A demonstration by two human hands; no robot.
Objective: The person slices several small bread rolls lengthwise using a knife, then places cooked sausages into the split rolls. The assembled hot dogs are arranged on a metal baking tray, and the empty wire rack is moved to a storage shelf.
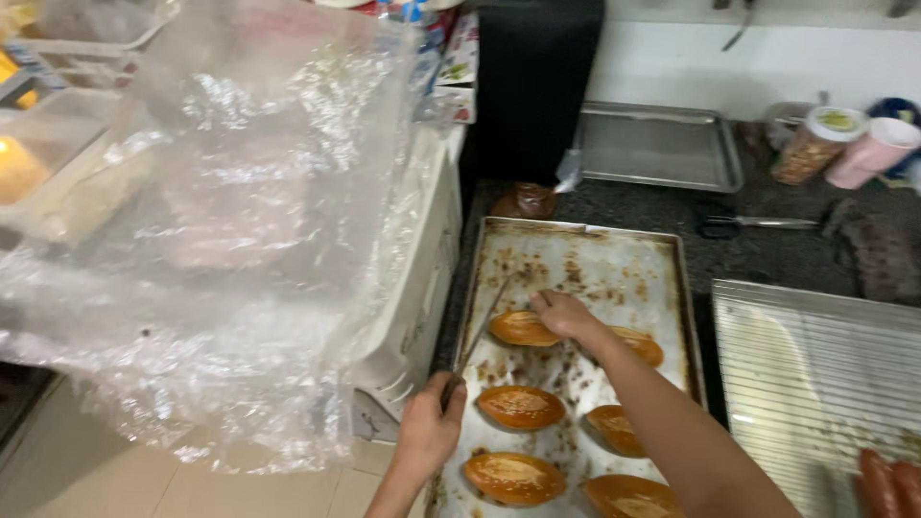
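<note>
A stained metal baking tray lies on the dark counter and holds several golden-brown oval buns. My right hand reaches in over the tray, and its curled fingers grip the right end of the far-left bun. My left hand is at the tray's left rim, closed around the handle of thin metal tongs. Their tip points up toward the far-left bun. Nearer buns lie untouched in the left column.
A big crumpled clear plastic bag hangs at left, in front of a white cabinet. A clean metal tray leans at the back. On the right, a ridged metal tray holds sausages. Jars, a pink cup and a knife sit behind.
</note>
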